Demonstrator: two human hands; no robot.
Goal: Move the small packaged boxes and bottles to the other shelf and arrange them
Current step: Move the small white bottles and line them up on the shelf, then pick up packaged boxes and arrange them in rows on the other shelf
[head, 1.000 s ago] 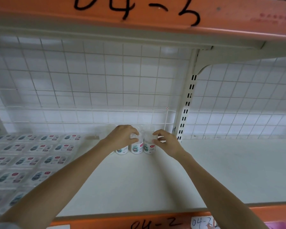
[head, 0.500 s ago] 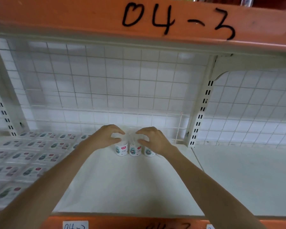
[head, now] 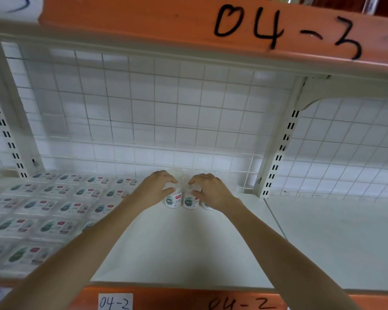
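Note:
Three small white bottles with green and red labels stand in a row at the back of the white shelf (head: 188, 247), against the wire grid. My left hand (head: 154, 190) curls round the left bottle (head: 172, 201). My right hand (head: 211, 191) curls over the right bottle (head: 207, 205), which is mostly hidden. The middle bottle (head: 189, 202) stands between the hands, with fingertips of both hands close above it. Clear caps on the bottles are hard to make out.
Rows of small flat packaged boxes (head: 61, 206) cover the left part of the shelf. A slotted upright post (head: 278, 151) divides this bay from a bare shelf bay (head: 334, 238) on the right. An orange rail marked 04-3 (head: 278, 30) runs overhead.
The view has shifted so the shelf sits further right. Both hands have stayed on the three bottles, with their fingertips drawn closer together over the middle one.

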